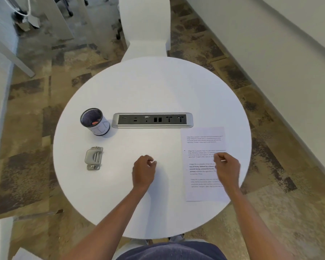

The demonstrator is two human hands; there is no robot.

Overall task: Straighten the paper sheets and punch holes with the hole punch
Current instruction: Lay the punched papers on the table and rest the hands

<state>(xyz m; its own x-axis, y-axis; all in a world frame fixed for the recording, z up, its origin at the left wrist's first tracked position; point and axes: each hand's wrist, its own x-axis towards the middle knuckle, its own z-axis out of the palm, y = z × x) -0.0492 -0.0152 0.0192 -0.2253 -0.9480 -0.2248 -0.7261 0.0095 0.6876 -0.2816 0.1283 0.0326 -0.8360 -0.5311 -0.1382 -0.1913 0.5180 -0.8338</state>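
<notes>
- Paper sheets (204, 162) lie flat on the round white table (158, 87), just right of and nearer than the socket strip (152, 120), printed side up, reaching the table's near-right rim.
- Right hand (227, 170) is over the sheets, fingers curled in, empty; whether it touches the paper is unclear.
- Left hand (144, 170) sits in a loose fist on bare tabletop, nearer than the socket strip's middle, holding nothing.
- Hole punch (94, 158) sits untouched, nearer than the strip's left end.
- Mesh pen cup (95, 121) stands just left of the strip.
</notes>
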